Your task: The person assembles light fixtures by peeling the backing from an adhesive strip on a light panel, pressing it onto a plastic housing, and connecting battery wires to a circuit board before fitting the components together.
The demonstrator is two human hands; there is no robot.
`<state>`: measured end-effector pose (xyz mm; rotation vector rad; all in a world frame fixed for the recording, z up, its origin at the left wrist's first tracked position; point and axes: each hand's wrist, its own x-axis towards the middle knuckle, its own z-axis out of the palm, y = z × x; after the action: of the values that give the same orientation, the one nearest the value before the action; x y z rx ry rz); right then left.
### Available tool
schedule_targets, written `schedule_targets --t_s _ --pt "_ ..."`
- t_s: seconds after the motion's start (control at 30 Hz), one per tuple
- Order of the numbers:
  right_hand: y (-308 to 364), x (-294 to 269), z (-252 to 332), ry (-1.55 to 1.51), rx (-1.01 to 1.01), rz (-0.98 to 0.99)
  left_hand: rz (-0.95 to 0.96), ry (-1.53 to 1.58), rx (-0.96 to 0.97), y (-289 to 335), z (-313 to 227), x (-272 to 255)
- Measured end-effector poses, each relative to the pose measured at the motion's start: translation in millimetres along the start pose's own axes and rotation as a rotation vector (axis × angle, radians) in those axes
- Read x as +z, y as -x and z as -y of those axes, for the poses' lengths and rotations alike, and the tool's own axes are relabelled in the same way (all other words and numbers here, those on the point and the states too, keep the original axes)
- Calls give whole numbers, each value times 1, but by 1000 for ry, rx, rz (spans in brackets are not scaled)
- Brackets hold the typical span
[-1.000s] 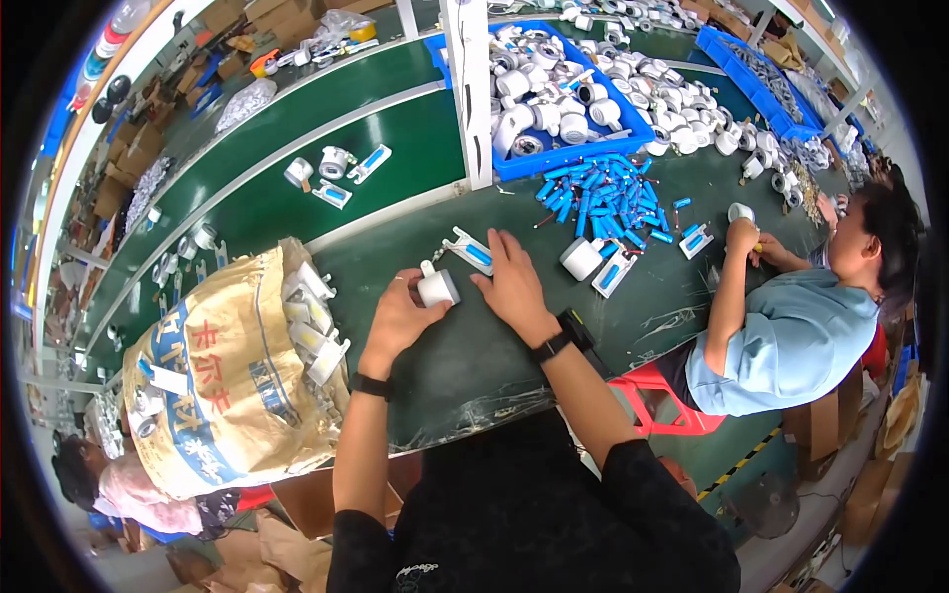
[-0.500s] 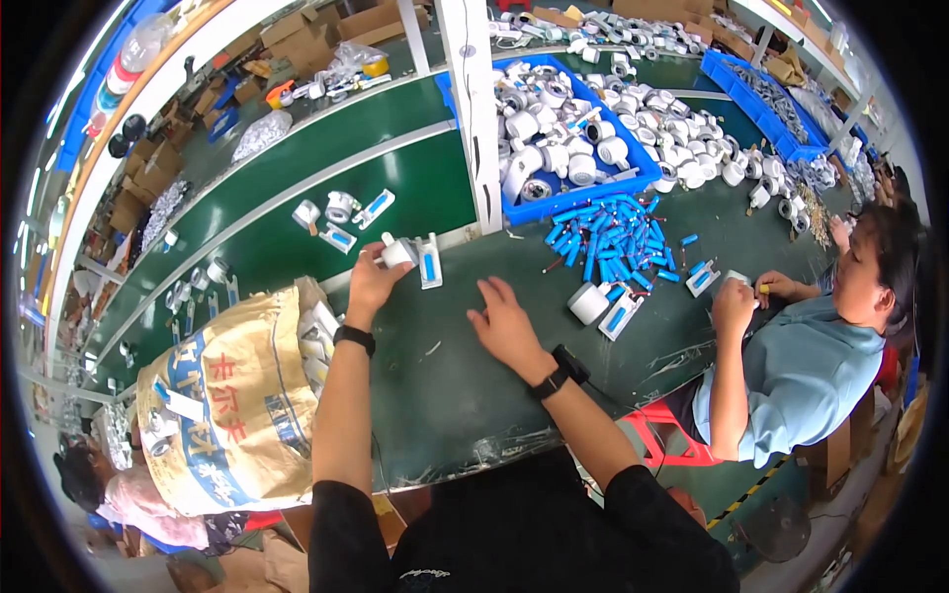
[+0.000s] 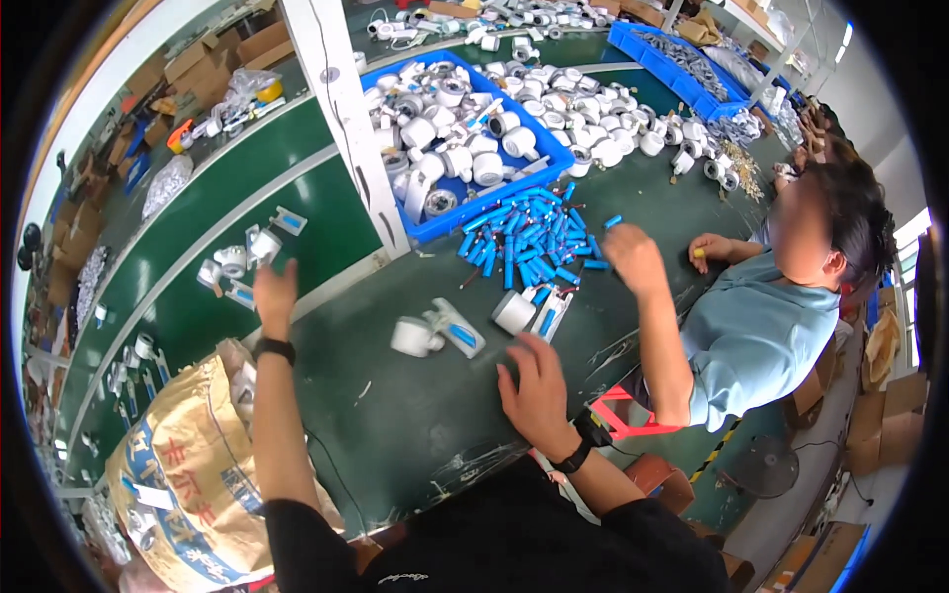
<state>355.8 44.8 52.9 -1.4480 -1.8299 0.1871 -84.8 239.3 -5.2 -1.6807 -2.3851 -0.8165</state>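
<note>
Black short-sleeved shirt (image 3: pixel 474 544) was worn, bearing a small white script-like marking (image 3: pixel 403 577); dark bands (image 3: pixel 571 457) encircled both wrists (image 3: pixel 275 333).

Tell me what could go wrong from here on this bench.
1. The left hand is right by a cluster of white parts; a bump might knock them about.
2. The blue cylinders lie in a loose heap outside the tray; some could roll off.
3. The right hand is close to a white cup, so a stray move might shove it.
</note>
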Motion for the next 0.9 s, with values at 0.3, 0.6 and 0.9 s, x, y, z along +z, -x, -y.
schedule_targets --t_s 0.3,0.6,0.9 --pt "-52 26 -35 331 -57 164 463 58 391 177 -124 -99" --pt "-24 14 -4 -320 45 73 465 314 208 226 -87 -134" --pt "28 46 -7 -460 154 229 222 437 135 278 -98 -133"
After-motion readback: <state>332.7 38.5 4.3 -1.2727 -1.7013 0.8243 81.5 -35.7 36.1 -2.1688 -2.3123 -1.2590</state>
